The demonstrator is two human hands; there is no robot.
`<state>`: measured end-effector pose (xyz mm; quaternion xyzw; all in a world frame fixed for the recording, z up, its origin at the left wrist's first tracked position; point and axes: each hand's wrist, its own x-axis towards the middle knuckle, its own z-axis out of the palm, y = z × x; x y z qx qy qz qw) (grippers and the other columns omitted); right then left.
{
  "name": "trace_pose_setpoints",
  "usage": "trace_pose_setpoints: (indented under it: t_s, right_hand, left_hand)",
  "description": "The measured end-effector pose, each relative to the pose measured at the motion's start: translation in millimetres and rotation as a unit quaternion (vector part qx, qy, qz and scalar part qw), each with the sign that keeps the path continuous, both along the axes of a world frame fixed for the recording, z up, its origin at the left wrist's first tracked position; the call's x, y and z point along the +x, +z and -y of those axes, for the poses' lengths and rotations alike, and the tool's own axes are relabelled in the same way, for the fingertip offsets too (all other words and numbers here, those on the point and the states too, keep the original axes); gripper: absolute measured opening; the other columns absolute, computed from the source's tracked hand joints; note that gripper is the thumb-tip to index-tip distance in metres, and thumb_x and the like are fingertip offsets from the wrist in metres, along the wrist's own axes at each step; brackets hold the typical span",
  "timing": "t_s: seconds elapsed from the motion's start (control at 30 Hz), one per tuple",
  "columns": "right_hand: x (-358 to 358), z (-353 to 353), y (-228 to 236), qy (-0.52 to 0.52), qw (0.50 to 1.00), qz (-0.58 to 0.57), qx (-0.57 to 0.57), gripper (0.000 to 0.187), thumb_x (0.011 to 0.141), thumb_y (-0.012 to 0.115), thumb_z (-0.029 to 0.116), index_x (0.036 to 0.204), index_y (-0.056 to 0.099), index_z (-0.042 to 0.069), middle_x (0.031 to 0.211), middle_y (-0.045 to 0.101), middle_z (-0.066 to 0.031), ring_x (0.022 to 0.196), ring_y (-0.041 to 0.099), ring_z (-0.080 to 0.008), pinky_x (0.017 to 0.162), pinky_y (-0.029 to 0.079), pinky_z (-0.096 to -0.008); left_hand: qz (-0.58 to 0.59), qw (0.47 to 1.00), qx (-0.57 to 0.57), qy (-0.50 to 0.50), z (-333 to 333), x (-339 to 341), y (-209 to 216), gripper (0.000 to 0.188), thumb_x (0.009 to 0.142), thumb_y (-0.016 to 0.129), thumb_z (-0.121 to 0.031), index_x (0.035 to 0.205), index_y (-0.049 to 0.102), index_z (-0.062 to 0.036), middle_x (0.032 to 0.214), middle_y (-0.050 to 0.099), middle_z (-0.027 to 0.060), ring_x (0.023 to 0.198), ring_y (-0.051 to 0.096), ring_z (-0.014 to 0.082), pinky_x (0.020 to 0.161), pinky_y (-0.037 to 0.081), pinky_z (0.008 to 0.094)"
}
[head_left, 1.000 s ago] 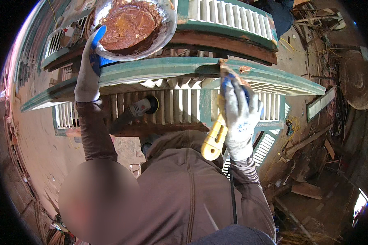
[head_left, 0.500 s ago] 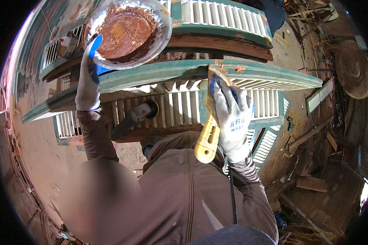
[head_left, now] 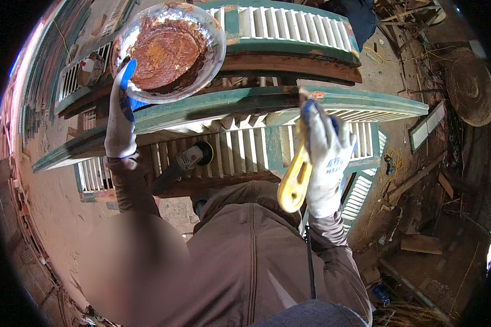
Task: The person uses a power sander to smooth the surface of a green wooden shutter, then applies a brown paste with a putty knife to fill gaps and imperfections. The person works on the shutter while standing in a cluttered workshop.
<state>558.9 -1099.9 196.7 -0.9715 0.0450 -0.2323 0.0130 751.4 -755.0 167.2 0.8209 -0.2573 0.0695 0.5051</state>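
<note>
My left hand [head_left: 120,114], in a white glove with blue coating, is closed on the rim of a round metal bowl [head_left: 217,57]. A thick mound of reddish-brown putty [head_left: 166,57] fills the bowl's middle. My right hand [head_left: 333,144], gloved alike, grips a putty knife [head_left: 294,188] with a yellow handle. Its blade, partly hidden by the fingers, is at the upper edge of a green louvered shutter [head_left: 223,106] tilted in front of me. A reddish-brown putty patch [head_left: 316,95] lies on that edge beside the blade.
An angle grinder [head_left: 193,155] rests on another louvered shutter [head_left: 232,150] below the tilted one. Beyond lies a further green shutter [head_left: 289,46]. At the right are a woven straw hat [head_left: 470,90], a yellow cord [head_left: 398,169] and scrap wood [head_left: 421,243].
My right hand and the putty knife have moved right along the shutter's edge. The left one of two putty patches there no longer shows. My left hand still holds the bowl.
</note>
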Motion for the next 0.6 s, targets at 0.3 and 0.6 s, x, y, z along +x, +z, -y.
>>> trace_pose_setpoints:
  t_s: [0.3,0.6]
  right_hand:
    - [-26,4,6,0.109,0.993,-0.047,0.006,0.041,0.080,0.074,0.027,0.120,0.072,0.015,0.127,0.069,0.0007,0.115,0.058,-0.0223,0.097,0.041,-0.0407]
    - [-22,113,-10,0.234,0.950,-0.038,-0.203,0.046,0.083,0.071,0.029,0.129,0.070,0.026,0.139,0.062,0.0072,0.126,0.050,-0.0232,0.101,0.041,-0.0450]
  left_hand:
    - [-0.071,0.996,-0.041,0.024,1,-2,-3,0.046,0.108,0.042,-0.008,0.154,0.039,-0.0052,0.157,0.042,0.0110,0.145,0.040,0.0226,0.123,0.027,0.0393]
    - [-0.076,0.996,-0.036,0.024,2,-2,-4,0.047,0.110,0.041,-0.017,0.156,0.038,-0.0080,0.158,0.041,0.0094,0.144,0.041,0.0209,0.122,0.031,0.0368]
